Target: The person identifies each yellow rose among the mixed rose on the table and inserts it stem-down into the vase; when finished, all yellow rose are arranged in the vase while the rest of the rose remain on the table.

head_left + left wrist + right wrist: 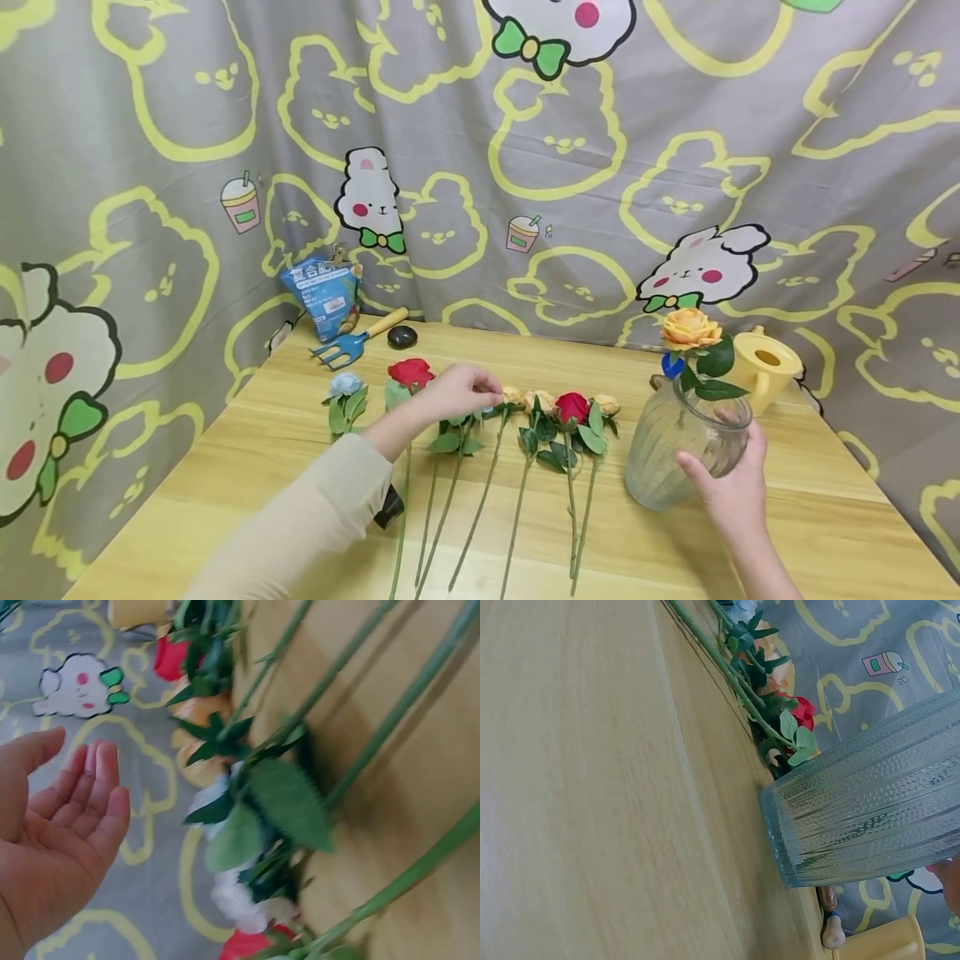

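Observation:
In the head view my right hand (738,493) grips a ribbed clear glass vase (660,462) from its right side, thumb in front. The vase leans to the right, and an orange rose (691,330) with dark green leaves stands in it. My left hand (459,392) hovers over the row of flower heads, beside a pale yellow rose (512,395). Seen from the left wrist, its fingers (97,769) are loosely bent and hold nothing. The row on the table includes red roses (572,407), a light blue flower (345,384) and peach roses (540,402), long stems toward me.
A yellow watering can (767,360) stands behind the vase. At the back left are a blue bag (327,298), a blue hand fork (347,350) and a black stone (402,337). A black object (389,507) pokes out beside my left sleeve. Patterned curtain borders the table (247,492).

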Tool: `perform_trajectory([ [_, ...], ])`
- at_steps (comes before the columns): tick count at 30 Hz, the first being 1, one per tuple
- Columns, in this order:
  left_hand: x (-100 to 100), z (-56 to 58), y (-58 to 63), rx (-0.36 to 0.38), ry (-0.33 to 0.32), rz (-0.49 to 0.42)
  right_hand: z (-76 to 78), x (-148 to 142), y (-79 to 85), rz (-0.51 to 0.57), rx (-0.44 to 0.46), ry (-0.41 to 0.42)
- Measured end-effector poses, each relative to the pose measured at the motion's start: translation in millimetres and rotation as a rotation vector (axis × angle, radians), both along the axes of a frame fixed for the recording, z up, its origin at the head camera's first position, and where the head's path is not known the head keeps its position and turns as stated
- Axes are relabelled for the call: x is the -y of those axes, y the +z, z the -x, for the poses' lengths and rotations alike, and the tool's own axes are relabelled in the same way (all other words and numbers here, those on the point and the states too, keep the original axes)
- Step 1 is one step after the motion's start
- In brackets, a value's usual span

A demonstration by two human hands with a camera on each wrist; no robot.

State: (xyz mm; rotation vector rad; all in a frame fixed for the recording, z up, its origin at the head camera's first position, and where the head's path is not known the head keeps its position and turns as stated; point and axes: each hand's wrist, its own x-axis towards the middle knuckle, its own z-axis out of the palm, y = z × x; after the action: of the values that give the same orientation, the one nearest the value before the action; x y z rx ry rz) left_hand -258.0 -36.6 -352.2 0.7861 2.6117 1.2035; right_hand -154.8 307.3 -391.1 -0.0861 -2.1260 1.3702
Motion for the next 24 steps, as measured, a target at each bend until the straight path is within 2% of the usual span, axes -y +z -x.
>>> perform_trajectory([
  [4,-5.0,-4.8,-17.0,-0.004,0.025,0.054,0.6,0.6,-0.3,-0.007,-0.006,-0.003],
  [10,-15.4,-7.7,-35.5,-0.097,0.125,0.213,0.7,0.7,-1.2,-0.010,-0.035,0.015],
  [15,-24.3,-8.3,-41.0,-0.084,0.180,0.307,-0.1,2.1,-0.7,0.000,-0.055,0.029],
  [19,-31.1,-9.2,-40.7,-0.061,0.206,0.324,-0.7,3.2,-0.1,0.001,-0.066,0.027],
  [24,-36.5,-8.0,-46.3,-0.070,0.242,0.341,0.8,3.2,-1.3,-0.007,-0.076,0.032],
])
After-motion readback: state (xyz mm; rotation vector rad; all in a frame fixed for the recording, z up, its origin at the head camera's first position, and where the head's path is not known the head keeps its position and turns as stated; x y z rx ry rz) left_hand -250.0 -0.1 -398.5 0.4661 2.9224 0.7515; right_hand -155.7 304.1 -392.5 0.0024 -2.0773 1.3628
